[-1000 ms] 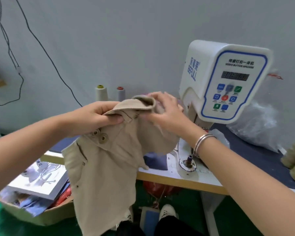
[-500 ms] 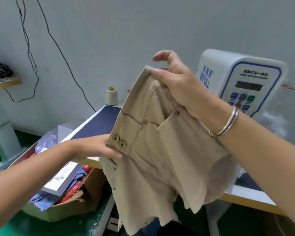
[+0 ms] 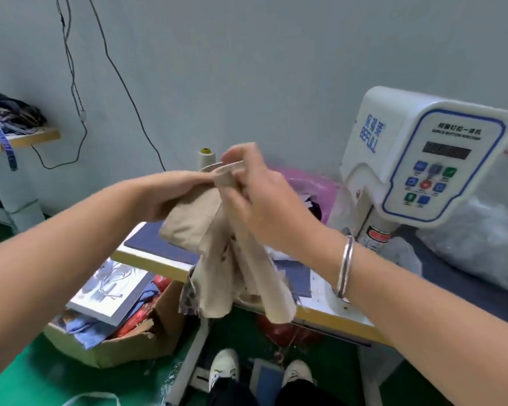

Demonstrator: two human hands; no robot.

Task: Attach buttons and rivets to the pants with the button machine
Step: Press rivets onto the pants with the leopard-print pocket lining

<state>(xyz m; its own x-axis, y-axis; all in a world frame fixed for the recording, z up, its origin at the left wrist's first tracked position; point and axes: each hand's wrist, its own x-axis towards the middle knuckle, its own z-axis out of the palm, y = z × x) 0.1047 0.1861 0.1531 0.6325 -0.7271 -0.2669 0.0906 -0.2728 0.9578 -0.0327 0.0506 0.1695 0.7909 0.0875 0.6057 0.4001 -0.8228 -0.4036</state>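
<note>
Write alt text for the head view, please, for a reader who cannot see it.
Both hands, left and right, grip bunched beige pants in the air above a table. A white button machine stands to the right, a cardboard box below left.

The button machine (image 3: 423, 159) blocks the right; a thread cone (image 3: 206, 157) and pink bag (image 3: 314, 183) crowd the counter (image 3: 147, 257) behind.
</note>
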